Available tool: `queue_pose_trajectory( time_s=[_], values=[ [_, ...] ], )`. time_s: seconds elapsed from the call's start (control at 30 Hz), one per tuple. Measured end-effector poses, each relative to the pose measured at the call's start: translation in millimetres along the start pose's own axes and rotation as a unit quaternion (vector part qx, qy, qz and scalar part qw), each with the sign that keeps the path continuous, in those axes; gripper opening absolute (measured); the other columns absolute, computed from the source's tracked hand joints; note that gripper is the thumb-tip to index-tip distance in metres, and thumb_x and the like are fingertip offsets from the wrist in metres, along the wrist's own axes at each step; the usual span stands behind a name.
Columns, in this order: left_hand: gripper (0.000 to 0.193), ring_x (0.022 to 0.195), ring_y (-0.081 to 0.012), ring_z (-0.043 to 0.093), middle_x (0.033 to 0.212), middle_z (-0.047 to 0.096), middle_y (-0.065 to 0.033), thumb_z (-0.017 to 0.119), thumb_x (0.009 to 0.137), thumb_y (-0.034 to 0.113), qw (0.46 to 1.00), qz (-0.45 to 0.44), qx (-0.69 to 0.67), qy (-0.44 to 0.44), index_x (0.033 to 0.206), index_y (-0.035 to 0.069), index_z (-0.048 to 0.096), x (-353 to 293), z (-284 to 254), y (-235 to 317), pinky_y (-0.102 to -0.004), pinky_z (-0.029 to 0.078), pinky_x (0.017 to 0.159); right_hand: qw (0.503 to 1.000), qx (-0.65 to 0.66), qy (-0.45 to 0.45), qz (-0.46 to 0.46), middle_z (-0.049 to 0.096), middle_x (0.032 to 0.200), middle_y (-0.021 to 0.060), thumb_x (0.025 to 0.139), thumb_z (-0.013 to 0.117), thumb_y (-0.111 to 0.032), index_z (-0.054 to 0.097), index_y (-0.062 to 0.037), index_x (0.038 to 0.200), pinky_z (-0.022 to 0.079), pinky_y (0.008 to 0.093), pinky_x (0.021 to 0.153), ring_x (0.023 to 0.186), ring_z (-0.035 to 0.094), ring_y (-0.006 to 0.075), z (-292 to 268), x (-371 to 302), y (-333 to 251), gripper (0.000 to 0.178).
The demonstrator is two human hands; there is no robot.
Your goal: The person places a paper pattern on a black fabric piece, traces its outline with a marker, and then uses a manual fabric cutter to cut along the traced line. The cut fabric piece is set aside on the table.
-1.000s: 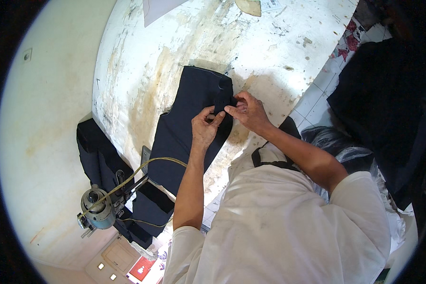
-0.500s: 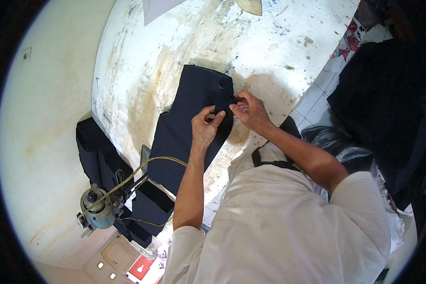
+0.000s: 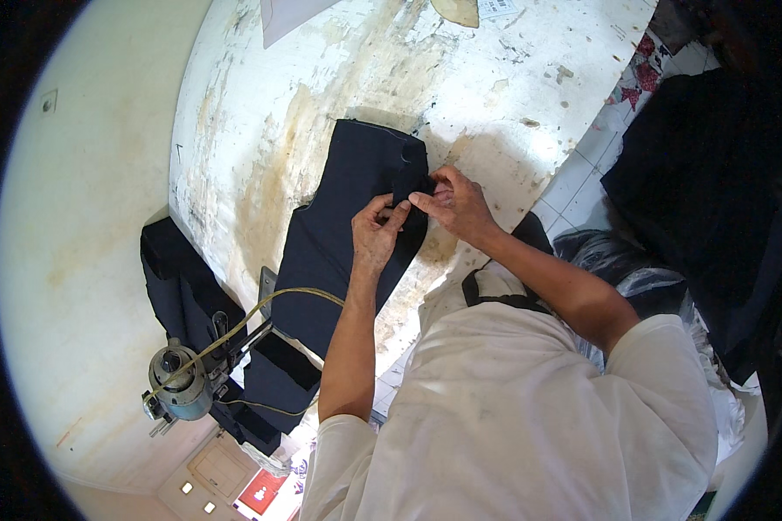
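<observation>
A dark navy cut fabric piece (image 3: 321, 252) lies flat on the worn white table (image 3: 261, 122), its far end near the table's middle. Along its right edge, both of my hands work close together at a bunched fold of the dark cloth. My left hand (image 3: 377, 233) pinches this fold between thumb and fingers. From the right, my right hand (image 3: 456, 207) also grips it, thumb tip almost touching the left thumb. Exactly how the cloth is folded under the fingers is hard to make out.
A grey motorised machine, perhaps a cloth cutter (image 3: 181, 382), with a yellowish cable (image 3: 295, 291), stands at the lower left beside more dark fabric (image 3: 178, 269). Dark cloth (image 3: 695, 191) hangs at the right. A pale sheet (image 3: 291, 16) and a tan pattern piece (image 3: 457, 10) lie at the far edge.
My right thumb has shifted left along the fold, closer to the left thumb. The left hand and the fabric piece have hardly moved.
</observation>
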State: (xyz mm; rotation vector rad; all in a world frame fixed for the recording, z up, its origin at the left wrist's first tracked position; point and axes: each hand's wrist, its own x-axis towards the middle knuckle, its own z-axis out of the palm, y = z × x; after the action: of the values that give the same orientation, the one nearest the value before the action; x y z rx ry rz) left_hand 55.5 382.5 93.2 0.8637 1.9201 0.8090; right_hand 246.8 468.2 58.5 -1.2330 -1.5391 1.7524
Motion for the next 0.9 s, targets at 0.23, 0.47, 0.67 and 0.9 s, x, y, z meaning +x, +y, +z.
queue_pose_trajectory(
  time_s=[0.23,0.47,0.67,0.9],
  values=[
    [0.026,0.073,-0.0078,0.062,0.082,0.07,0.0004,0.085,0.102,0.017,1.0,0.003,-0.01,0.002,0.117,-0.002,0.076,-1.9,1.8,2.7,-0.0269,0.052,0.065,1.0,-0.025,0.0,-0.017,0.073,0.094,0.019,0.097,0.083,-0.052,0.062,0.004,0.124,0.063,0.04,0.078,0.083,0.077,0.0271,-1.1,1.7,0.2,0.066],
    [0.027,0.072,-0.0078,0.061,0.081,0.068,0.0012,0.086,0.101,0.019,0.999,0.005,-0.034,0.0,0.117,-0.001,0.077,-3.3,2.5,3.3,-0.0266,0.052,0.066,1.0,0.012,-0.006,0.004,0.075,0.097,0.0208,0.099,0.082,-0.047,0.062,0.0038,0.126,0.063,0.0423,0.084,0.088,0.078,0.0296,2.9,2.5,11.3,0.061],
    [0.03,0.073,-0.0082,0.062,0.081,0.068,0.0008,0.087,0.101,0.021,0.999,-0.003,-0.032,0.0,0.118,-0.002,0.076,-2.5,1.7,2.1,-0.0273,0.054,0.066,0.999,0.042,-0.002,-0.012,0.077,0.103,0.0237,0.101,0.079,-0.043,0.062,0.0029,0.127,0.063,0.0427,0.087,0.093,0.08,0.0319,5.4,4.4,18.2,0.055],
    [0.033,0.072,-0.0086,0.062,0.08,0.069,0.0003,0.087,0.101,0.022,1.0,0.011,-0.022,0.003,0.119,-0.003,0.076,-2.2,1.6,-0.5,-0.0275,0.054,0.066,1.0,-0.006,-0.017,0.007,0.075,0.097,0.0212,0.097,0.082,-0.049,0.063,0.0043,0.124,0.063,0.0417,0.084,0.088,0.078,0.0287,-3.3,1.7,-0.4,0.062]
  ],
)
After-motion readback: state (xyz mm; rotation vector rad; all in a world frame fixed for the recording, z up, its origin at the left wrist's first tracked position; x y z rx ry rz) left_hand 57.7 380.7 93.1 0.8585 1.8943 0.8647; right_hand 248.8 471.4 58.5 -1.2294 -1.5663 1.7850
